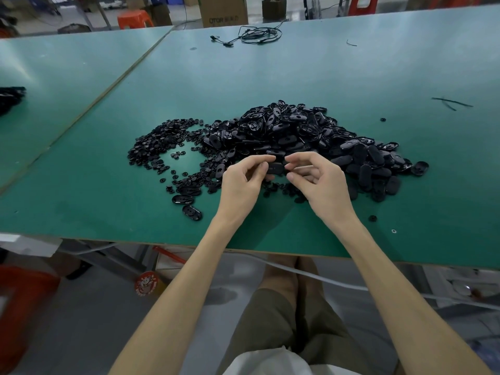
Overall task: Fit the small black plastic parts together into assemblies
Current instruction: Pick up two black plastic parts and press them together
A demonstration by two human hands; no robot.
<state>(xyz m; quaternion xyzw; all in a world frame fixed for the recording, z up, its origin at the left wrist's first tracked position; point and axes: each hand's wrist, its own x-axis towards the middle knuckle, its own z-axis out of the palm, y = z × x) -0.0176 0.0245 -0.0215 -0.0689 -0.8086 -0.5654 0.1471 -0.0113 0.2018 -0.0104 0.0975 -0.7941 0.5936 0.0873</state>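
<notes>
A large heap of black oval plastic shells (pixel 305 136) lies in the middle of the green table (pixel 351 71). To its left spreads a flatter scatter of small black round parts (pixel 159 142). My left hand (pixel 244 180) and my right hand (pixel 322 180) meet just in front of the heap. Between their fingertips they pinch one black oval part (pixel 276 168), each hand on one end of it. Whether a small round part is also held there is hidden by the fingers. Two oval shells (pixel 186 198) lie apart at the near left.
A coiled black cable (pixel 254 36) lies at the table's far edge. Thin black strips (pixel 451 102) rest at the right. A few stray round parts (pixel 372 218) sit near my right wrist. Another dark pile (pixel 10 98) is on the neighbouring table at left. Cardboard boxes and red stools stand beyond.
</notes>
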